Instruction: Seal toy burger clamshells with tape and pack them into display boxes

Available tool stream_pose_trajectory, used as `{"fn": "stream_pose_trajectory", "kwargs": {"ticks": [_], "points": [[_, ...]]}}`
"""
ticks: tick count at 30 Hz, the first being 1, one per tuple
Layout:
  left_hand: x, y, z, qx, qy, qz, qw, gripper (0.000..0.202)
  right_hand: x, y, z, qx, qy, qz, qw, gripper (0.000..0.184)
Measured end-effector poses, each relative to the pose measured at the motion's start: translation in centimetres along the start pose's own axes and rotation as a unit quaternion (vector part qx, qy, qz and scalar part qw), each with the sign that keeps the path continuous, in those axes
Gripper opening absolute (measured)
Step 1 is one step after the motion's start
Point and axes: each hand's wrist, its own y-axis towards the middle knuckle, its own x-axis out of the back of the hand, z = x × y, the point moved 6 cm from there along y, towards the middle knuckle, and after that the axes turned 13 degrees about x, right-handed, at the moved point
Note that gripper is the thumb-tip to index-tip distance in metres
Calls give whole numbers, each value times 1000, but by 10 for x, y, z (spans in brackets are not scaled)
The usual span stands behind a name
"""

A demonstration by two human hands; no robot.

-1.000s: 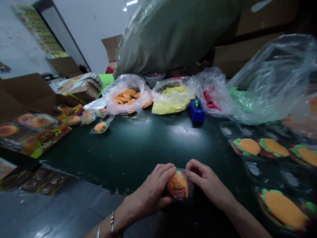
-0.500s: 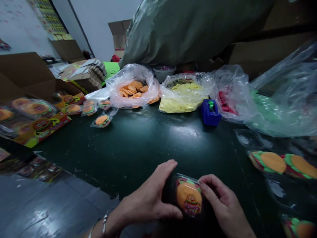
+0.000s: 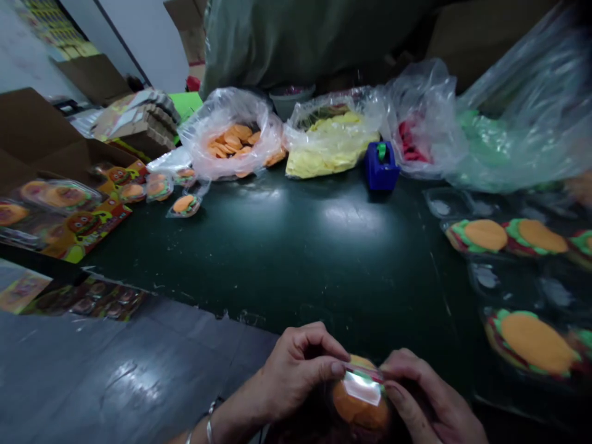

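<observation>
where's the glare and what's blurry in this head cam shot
Head view: overhead light glares off the dark green table and the clear wrap of the burger toy held by both hands; the right edge and left-side boxes smear with motion blur.

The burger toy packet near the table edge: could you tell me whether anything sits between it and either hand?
Nothing visible does. The left hand and right hand both pinch the burger toy packet directly.

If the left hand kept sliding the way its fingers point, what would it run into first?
The left hand points rightward, so it would likely first meet the burger packet it already pinches, then the right hand on its far side. Depth is hard to judge here.
</observation>
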Motion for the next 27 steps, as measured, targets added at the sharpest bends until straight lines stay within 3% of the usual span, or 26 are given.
{"fn": "stream_pose_trajectory", "kwargs": {"ticks": [4,7,10,15,18,22,24,27], "points": [[-7,-17,56,36,58,-49,996,15,-23,-53,-10,-51,61,54,995,13],[-7,-28,103,107,24,-77,991,22,-40,-84,-22,-96,86,69,989,17],[-8,-37,123,134,-18,-80,988,28,-45,-95,-24,-117,113,89,983,15],[-9,-43,127,164,-103,-96,976,36,-35,-90,-24,-153,116,77,978,18],[-6,-42,126,166,-101,-86,977,34,-38,-90,-26,-128,64,126,982,22],[-3,-36,100,109,87,-48,989,17,-46,-89,-29,-111,72,196,972,33],[-10,-30,82,70,205,-7,976,12,-48,-84,-30,-111,77,220,966,35],[-24,-21,66,42,288,63,955,15,-49,-75,-29,-94,72,239,964,36]]}}
